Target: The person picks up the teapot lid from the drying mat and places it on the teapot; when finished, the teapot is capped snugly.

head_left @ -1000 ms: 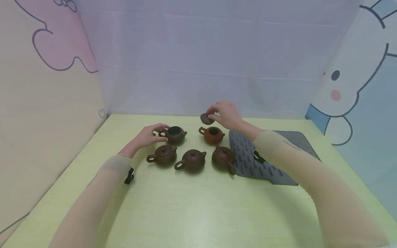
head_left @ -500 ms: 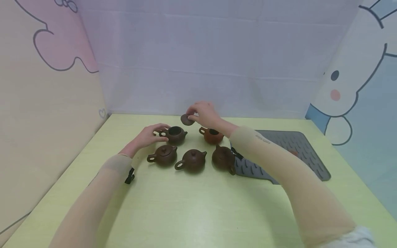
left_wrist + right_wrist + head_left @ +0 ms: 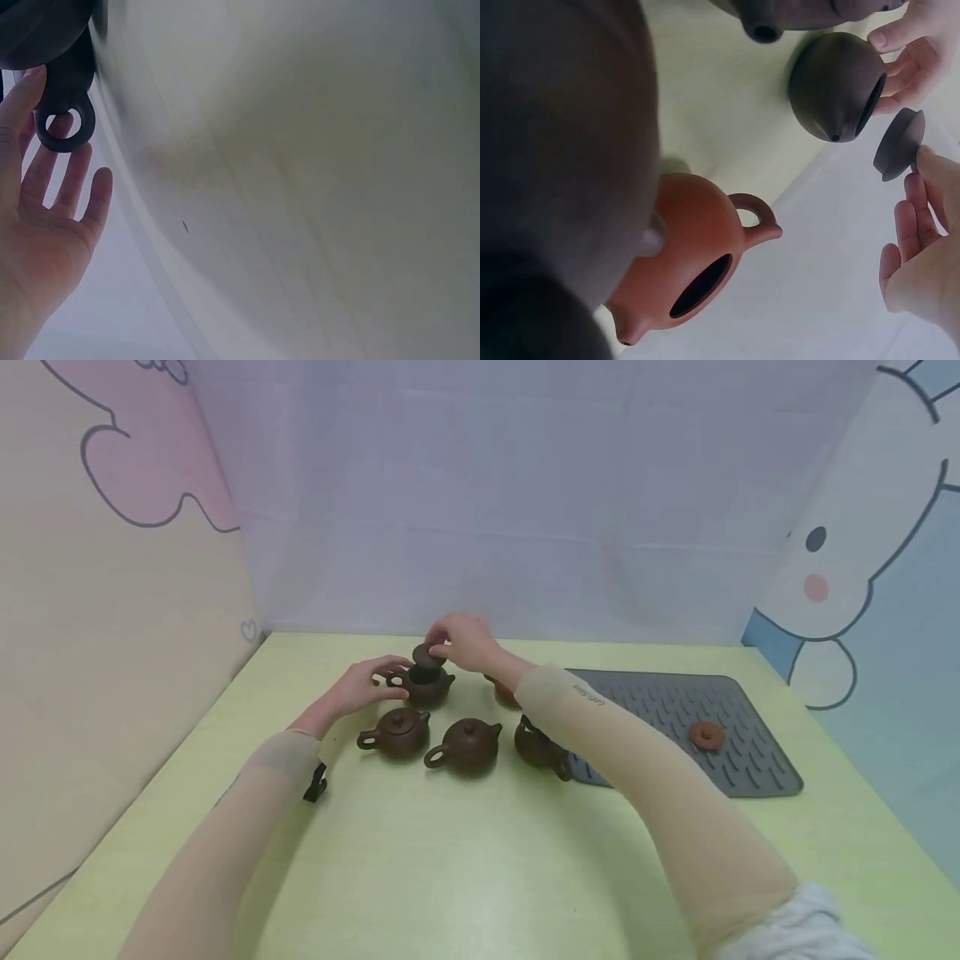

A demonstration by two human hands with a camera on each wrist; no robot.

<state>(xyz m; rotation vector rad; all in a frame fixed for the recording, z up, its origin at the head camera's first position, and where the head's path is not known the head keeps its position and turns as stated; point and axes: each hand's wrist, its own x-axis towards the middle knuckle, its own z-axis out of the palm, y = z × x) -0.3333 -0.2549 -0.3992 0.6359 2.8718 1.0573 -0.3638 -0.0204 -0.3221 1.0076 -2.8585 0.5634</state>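
Observation:
Just above the open mouth of a dark brown teapot hangs a tilted dark teapot lid. My right hand pinches this lid by its top; the right wrist view shows the lid apart from the pot's opening. My left hand holds the same teapot at its handle side, thumb in front and fingers behind. Seen from the left wrist, the thumb touches the pot's body beside the looped handle, and the outer fingers stay loose. A lidless reddish teapot stands nearby, partly behind my right forearm in the head view.
Nearer me sit a lidded teapot, another lidded teapot and a third teapot partly covered by my right sleeve. On the right lies a grey ridged mat bearing a reddish lid. A cloth-covered wall borders the table's back.
My right hand has carried the dark lid leftward, from above the reddish teapot to above the dark open one. The reddish lid on the mat has come into view. My left hand has stayed put.

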